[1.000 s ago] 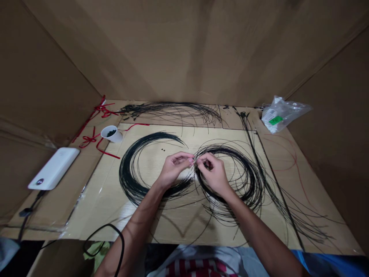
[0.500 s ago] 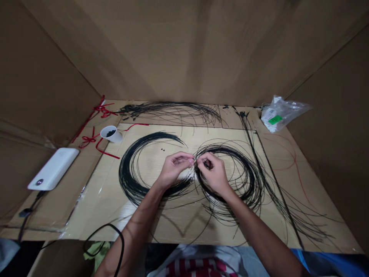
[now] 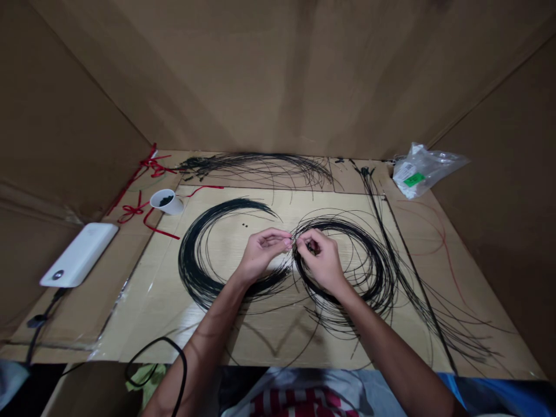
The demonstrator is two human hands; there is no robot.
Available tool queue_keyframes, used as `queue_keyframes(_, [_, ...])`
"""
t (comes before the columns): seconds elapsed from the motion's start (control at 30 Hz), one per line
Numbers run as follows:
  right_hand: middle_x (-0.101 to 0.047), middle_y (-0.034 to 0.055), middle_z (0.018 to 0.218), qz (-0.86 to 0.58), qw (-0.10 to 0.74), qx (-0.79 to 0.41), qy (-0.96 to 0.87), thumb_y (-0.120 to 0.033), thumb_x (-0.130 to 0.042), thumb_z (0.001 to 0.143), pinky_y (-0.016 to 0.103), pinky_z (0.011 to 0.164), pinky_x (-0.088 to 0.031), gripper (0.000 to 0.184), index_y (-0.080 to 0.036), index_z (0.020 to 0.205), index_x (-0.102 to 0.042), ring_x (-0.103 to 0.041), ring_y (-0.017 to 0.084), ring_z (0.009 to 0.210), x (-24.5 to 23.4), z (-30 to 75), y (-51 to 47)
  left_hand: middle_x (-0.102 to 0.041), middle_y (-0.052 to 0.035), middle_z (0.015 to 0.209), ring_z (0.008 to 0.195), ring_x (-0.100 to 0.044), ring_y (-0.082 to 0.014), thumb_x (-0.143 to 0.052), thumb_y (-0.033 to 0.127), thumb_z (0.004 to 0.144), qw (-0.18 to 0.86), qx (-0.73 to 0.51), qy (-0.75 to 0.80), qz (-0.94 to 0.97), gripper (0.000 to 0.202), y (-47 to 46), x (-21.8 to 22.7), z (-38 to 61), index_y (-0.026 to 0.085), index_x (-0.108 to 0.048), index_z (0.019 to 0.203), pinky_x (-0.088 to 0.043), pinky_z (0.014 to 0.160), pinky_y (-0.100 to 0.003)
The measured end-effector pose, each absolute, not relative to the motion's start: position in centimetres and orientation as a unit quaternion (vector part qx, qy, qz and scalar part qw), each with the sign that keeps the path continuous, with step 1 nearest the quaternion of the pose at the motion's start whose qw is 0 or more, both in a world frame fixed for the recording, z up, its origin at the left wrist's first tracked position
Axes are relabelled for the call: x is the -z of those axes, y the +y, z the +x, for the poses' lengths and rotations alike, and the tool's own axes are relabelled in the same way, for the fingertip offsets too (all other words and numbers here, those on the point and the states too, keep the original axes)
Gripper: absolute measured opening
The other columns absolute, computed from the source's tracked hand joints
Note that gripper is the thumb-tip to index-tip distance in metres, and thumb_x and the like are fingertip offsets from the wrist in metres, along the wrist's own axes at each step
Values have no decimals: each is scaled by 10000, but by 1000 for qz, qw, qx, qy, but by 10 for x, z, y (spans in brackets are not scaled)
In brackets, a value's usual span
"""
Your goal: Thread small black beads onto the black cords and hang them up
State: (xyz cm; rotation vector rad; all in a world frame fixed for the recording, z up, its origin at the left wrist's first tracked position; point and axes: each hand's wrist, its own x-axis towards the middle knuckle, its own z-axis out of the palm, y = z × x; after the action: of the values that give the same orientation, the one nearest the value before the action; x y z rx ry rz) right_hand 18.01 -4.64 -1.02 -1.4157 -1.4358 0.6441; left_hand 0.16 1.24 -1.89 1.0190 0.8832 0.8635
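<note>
My left hand point(image 3: 261, 252) and my right hand point(image 3: 320, 260) meet over the middle of the cardboard sheet point(image 3: 217, 324). Both pinch a thin black cord point(image 3: 293, 238) between thumb and fingertips, nearly touching each other. Under my left hand curves a thick arc of black cords point(image 3: 195, 266). My right hand sits over a round coil of black cords point(image 3: 369, 260). Two tiny black beads point(image 3: 245, 224) lie just beyond my left hand.
A white cup point(image 3: 166, 202) with small dark pieces stands at the back left beside red ribbons point(image 3: 143, 174). A white power bank point(image 3: 78, 255) lies at the left. More black cords point(image 3: 260, 165) spread along the back. A clear plastic bag point(image 3: 423, 168) sits at the back right. Cardboard walls enclose the space.
</note>
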Motion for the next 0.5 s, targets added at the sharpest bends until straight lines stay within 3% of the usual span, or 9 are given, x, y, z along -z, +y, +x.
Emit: queue_keyframes(0.5, [-608,-15,727,-579,492,-260,-596,-224,-634,972,318,656,-367,170,-220,803,-654,-497,169,682,9,180,-46,-836,-91,908,835,-769,-193,-1010,399,669,697,-387,390,460,420,13,21,1,147,-839,958,-627,891,-327])
